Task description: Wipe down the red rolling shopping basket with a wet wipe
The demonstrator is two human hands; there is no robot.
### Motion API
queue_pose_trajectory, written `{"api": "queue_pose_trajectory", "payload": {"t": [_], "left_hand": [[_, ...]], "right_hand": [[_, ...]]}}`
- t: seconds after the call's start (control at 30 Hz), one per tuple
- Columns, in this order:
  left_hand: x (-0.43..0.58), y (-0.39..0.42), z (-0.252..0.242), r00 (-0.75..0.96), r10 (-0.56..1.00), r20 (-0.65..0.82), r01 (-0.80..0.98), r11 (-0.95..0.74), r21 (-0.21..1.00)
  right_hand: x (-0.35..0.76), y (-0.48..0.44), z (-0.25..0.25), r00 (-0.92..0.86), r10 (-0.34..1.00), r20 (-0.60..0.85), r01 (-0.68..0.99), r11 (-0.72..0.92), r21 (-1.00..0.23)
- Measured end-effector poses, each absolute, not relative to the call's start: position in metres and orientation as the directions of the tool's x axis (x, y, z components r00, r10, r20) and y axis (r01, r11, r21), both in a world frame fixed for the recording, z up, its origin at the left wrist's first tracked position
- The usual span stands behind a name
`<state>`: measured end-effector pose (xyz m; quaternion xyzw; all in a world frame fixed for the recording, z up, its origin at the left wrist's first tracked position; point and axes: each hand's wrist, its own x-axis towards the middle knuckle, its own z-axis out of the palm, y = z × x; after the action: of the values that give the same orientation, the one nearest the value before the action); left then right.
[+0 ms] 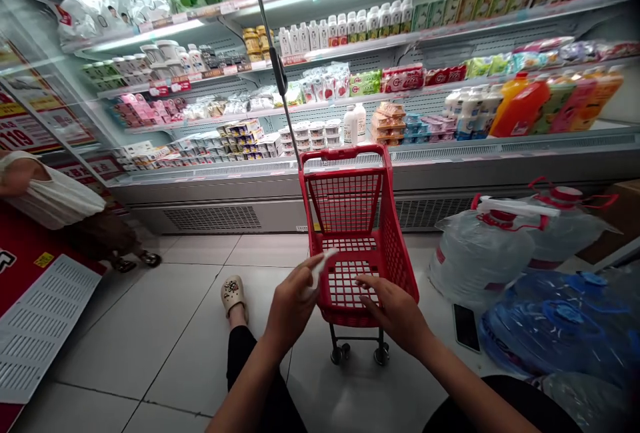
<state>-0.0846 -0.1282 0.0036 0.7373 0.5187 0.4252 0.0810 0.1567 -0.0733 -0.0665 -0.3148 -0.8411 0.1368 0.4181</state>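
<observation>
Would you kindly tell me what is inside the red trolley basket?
Only its mesh floor shows, with no goods visible. The right hand covers the near edge and the left hand holds a white cloth at the rim, hiding the nearest strip.

One red shopping cart (350,233) is standing on the floor (150,326), with two of its wheels (381,355) showing. Two hands are meeting at it — one left hand (291,304) and one right hand (395,313) — and one white wipe (321,265) is sitting pinched in the left. Two clear water jugs (483,253) with red handles are sitting at the right, and at least two blue water jugs (550,333) are lying nearer. One phone (466,327) is lying beside them. One other person (50,199) is standing at the left.
</observation>
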Motion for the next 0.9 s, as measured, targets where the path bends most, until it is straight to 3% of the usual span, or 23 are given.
{"api": "queue_pose_trajectory", "payload": {"t": [0.1,0.17,0.2,0.3,0.47,0.7,0.9], "left_hand": [[-0.09,-0.139,-0.019,0.322,0.712,0.624,0.844,-0.515,0.151],[-0.09,-0.146,-0.036,0.475,0.713,0.515,0.844,-0.535,-0.038],[-0.089,-0.15,-0.042,0.505,0.729,0.463,0.841,-0.536,-0.074],[-0.084,-0.155,-0.046,0.503,0.783,0.366,0.848,-0.53,-0.032],[-0.066,-0.144,-0.041,0.448,0.802,0.395,0.853,-0.516,0.082],[-0.082,-0.123,-0.073,0.608,0.667,0.431,0.766,-0.636,-0.096],[-0.116,-0.091,-0.055,0.613,0.698,0.371,0.731,-0.679,0.069]], "right_hand": [[0.153,-0.073,-0.071,-0.507,0.603,0.615,0.532,0.781,-0.327],[0.151,-0.071,-0.074,-0.531,0.586,0.612,0.567,0.782,-0.257],[0.151,-0.07,-0.076,-0.541,0.578,0.611,0.576,0.784,-0.231],[0.152,-0.066,-0.082,-0.565,0.546,0.619,0.576,0.798,-0.178],[0.159,-0.063,-0.087,-0.569,0.532,0.627,0.595,0.793,-0.133],[0.173,-0.062,-0.083,-0.608,0.546,0.576,0.621,0.779,-0.084],[0.18,-0.058,-0.083,-0.593,0.532,0.605,0.615,0.784,-0.086]]}}
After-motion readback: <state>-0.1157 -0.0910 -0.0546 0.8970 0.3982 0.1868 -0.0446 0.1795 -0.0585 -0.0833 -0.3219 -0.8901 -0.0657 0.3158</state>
